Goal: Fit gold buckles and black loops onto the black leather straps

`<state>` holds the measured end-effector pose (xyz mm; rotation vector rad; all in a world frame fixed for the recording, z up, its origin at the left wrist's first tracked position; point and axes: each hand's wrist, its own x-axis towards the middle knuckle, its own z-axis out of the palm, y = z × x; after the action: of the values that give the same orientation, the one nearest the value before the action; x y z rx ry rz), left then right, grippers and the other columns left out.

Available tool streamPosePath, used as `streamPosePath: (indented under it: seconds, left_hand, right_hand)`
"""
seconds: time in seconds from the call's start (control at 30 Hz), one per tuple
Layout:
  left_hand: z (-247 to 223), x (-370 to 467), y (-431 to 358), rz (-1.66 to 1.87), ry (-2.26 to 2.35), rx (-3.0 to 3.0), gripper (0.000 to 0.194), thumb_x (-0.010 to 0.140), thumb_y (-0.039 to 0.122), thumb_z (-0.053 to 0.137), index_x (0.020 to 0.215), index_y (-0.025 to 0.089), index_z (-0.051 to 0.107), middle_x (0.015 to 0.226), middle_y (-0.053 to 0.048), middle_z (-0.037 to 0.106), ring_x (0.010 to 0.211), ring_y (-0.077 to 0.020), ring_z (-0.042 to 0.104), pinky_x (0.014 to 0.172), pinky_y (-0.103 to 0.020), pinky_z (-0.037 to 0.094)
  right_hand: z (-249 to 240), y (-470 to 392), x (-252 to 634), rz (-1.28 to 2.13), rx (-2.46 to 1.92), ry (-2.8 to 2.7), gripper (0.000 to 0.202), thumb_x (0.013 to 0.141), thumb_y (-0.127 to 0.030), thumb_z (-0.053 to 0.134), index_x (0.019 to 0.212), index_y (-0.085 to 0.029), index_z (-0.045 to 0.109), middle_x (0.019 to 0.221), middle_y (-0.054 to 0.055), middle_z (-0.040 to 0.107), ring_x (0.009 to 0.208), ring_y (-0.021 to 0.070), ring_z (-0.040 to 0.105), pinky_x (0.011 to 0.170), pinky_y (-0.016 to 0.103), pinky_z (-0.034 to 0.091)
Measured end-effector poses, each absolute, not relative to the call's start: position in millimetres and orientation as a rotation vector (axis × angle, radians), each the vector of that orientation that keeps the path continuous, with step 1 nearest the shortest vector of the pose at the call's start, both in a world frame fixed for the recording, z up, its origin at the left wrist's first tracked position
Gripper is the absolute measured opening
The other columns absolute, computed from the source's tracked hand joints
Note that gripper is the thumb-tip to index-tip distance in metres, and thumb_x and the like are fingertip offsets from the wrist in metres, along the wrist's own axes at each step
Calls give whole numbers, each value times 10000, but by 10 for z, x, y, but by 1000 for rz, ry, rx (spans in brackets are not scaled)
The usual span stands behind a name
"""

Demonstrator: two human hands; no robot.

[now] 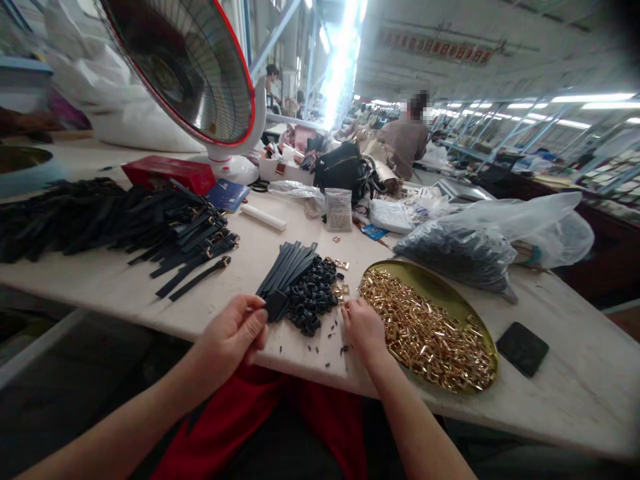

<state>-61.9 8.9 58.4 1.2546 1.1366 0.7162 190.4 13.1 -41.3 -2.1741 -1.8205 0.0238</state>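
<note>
My left hand (239,328) is closed at the table's front edge, thumb and fingers pinching the end of a dark leather strap (276,305). Beyond it lies a bundle of flat dark straps (290,261), side by side. A heap of small dark loops (311,293) touches the bundle on its right. My right hand (365,327) rests on the table with bent fingers, close to a few gold buckles (342,290); its fingertips are partly hidden. Just right of that hand, a gold oval tray (453,283) holds a pile of small gold metal buckles (430,333).
Many finished-looking buckled straps (170,227) are piled at left, near a red box (170,173) and a fan (200,73). A clear bag (465,247) of dark pieces and a black flat object (523,348) lie right. Behind are a black bag (340,170) and another person (405,143).
</note>
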Motion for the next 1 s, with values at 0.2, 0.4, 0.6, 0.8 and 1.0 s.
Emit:
streamPosePath:
  seconds: [0.2,0.4,0.6,0.8,1.0]
  left_hand:
    - [115,-384,-195,435,920,795,173,720,248,500,862,156,461,575,79,459,399,-16,343,419,-149,232]
    - [117,-271,-226,419,956,710,157,673,211,534,805,135,493,553,65,475,404,-18,350,417,-141,241]
    - [54,-261,-134,419,988,732,226,684,276,564,841,117,531,570,56,501,416,-22,369,416,-145,257]
    - [-62,-221,-17,400,1034,921,225,707,337,501,804,135,517,557,54,516,418,-47,401,417,-165,280]
    - [-218,-118,83,396,1069,983,187,713,306,454,785,146,519,563,53,522,419,-58,410,425,-178,305]
  right_hand:
    - [-443,165,1802,42,-2143,-1974,150,851,-228,468,906,-215,607,914,54,602,773,156,577,672,238,379]
    - [-451,278,1713,22,-2167,-2002,136,845,-297,491,868,-203,587,912,66,596,786,177,569,639,252,376]
    - [-459,321,1682,32,-2162,-2023,99,830,-217,500,869,-189,586,889,70,598,766,176,571,636,255,368]
    - [-474,184,1715,109,-2091,-2088,138,841,-240,483,768,-194,590,821,54,607,753,168,571,672,253,374]
    - [-493,160,1726,177,-2097,-2036,87,802,-226,530,855,-160,551,831,74,609,767,193,564,684,278,387]
